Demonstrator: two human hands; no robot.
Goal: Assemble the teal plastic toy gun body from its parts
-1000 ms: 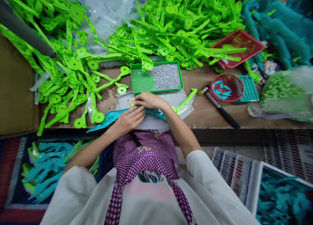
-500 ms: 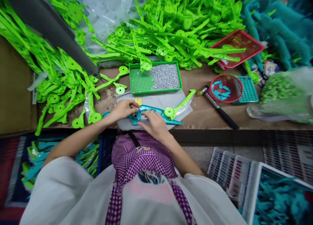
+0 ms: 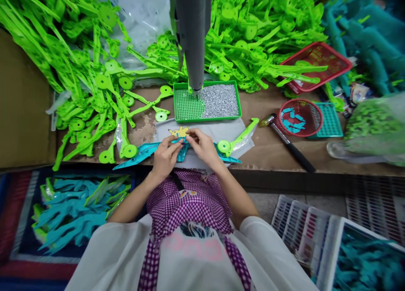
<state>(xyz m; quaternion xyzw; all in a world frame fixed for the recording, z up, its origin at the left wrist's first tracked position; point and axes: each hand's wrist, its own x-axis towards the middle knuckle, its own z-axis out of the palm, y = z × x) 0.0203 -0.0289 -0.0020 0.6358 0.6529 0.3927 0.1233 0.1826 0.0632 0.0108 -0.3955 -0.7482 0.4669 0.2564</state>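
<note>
A long teal plastic part (image 3: 142, 153) lies across the grey cloth (image 3: 202, 126) at the table's front edge. Both hands meet over its middle. My left hand (image 3: 165, 157) has its thumb and fingers closed at the part's centre. From the other side, my right hand (image 3: 205, 148) pinches at the same spot, fingertips almost touching the left ones. Any small piece between the fingertips is too hidden to make out. A green plastic arm with a round disc (image 3: 224, 147) rests on the teal part's right end. A yellow cartoon print (image 3: 179, 131) shows just beyond the fingers.
A grey powered screwdriver (image 3: 193, 42) hangs over the green tray (image 3: 176, 109) of small silver screws. To the right lie a hammer (image 3: 292, 149) and a red basket (image 3: 318, 126) with teal pieces. Green parts (image 3: 91, 101) heap up behind; crates (image 3: 340, 244) stand below.
The screwdriver has swung from the upper left to hang over the tray. My left hand now comes in from lower down, and both hands have drawn together at the teal part's middle.
</note>
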